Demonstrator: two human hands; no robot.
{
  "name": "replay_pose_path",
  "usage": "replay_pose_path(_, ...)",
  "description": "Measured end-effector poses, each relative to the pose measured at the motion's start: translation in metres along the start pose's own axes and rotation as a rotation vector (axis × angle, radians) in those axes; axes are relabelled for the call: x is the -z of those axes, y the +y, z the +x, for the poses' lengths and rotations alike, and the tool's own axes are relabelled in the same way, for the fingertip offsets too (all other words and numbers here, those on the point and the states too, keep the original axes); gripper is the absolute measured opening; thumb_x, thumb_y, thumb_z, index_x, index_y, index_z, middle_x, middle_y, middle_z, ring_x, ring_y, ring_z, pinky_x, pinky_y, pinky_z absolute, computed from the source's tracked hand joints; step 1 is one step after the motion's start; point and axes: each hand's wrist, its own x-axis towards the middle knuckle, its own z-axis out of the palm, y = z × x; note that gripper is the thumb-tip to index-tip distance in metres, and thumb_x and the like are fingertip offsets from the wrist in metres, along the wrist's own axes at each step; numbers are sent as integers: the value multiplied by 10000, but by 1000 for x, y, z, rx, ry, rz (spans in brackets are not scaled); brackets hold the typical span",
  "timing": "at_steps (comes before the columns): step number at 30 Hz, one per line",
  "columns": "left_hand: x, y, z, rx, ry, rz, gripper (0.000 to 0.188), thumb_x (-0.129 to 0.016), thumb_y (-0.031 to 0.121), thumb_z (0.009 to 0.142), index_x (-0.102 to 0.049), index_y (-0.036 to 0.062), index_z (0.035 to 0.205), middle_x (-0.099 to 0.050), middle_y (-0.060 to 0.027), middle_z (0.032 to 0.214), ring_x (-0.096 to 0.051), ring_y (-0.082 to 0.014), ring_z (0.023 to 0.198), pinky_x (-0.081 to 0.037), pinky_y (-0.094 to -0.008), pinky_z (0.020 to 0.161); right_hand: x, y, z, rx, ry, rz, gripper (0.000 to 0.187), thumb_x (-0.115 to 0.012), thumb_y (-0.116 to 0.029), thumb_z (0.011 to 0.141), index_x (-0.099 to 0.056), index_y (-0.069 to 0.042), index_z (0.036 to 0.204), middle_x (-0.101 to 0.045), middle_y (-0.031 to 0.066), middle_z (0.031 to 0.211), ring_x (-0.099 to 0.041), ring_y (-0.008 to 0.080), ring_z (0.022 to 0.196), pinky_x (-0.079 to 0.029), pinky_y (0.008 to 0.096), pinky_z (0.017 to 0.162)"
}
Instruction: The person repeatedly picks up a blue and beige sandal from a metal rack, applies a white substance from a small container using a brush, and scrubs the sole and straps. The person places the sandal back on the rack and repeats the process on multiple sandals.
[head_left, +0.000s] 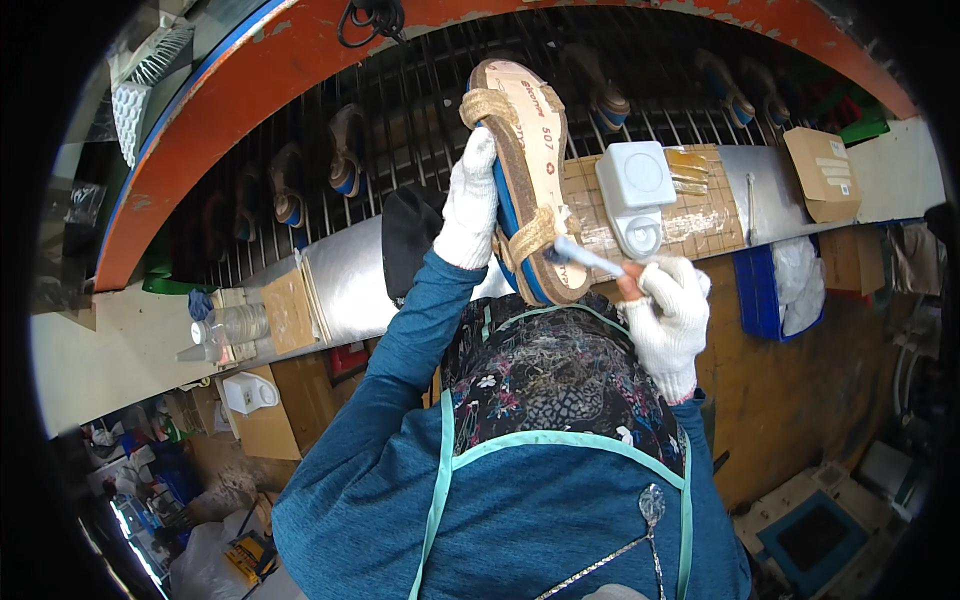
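My left hand (468, 205), in a white knitted glove, is closed around the side of a sandal (530, 130) held up in front of my chest. The sandal shows a long beige, printed face, brown edges and woven tan straps, with a blue form (508, 215) along its side. In my gloved right hand (672, 318), the bare thumb and fingertip pinch a small brush (596, 260) with a pale handle. Its dark tip is at the near end of the sandal, by the lower strap; whether it touches is hard to tell.
Behind the sandal, a bench carries a white plastic container (635, 180), a cardboard box (822, 175) and clear bottles (235, 328). Further back, several sandals (346, 150) rest on a rack of metal rods under an orange arch (215, 120). A blue bin (765, 295) hangs at right.
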Motion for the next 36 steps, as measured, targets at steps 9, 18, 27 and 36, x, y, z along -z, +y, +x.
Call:
replay_pose_path(9,-3,5,19,81,-85,-157,666,-511,614,976,-534,76,1369,-642,-103,1282,-663,-165,1091,-555,-314,935,3,-2,13,169,58,22,233,-853,-132,685,-762,-120,900,-705,33,918,-607,231,836,-385,364,820)
replay_pose_path(18,-16,15,24,156,-79,-164,728,-508,690,926,-548,102,1354,-688,-124,1204,-719,-194,1004,-618,-315,829,12,3,15,245,175,-142,268,-868,-81,627,-765,-94,874,-703,58,906,-612,250,829,-441,366,760)
replay_pose_path(27,-27,12,32,172,-207,-189,781,-475,706,932,-535,62,1371,-681,-162,1215,-723,-214,1004,-626,-340,822,11,-13,26,436,140,-98,280,-865,-128,656,-768,-133,919,-721,36,909,-639,223,833,-416,377,789)
replay_pose_path(36,-14,-10,44,317,-259,-464,817,-520,703,909,-519,42,1391,-669,-184,1236,-717,-265,1016,-621,-375,845,15,-5,23,452,62,-5,301,-870,-101,614,-762,-121,895,-706,20,955,-628,230,823,-419,363,786)
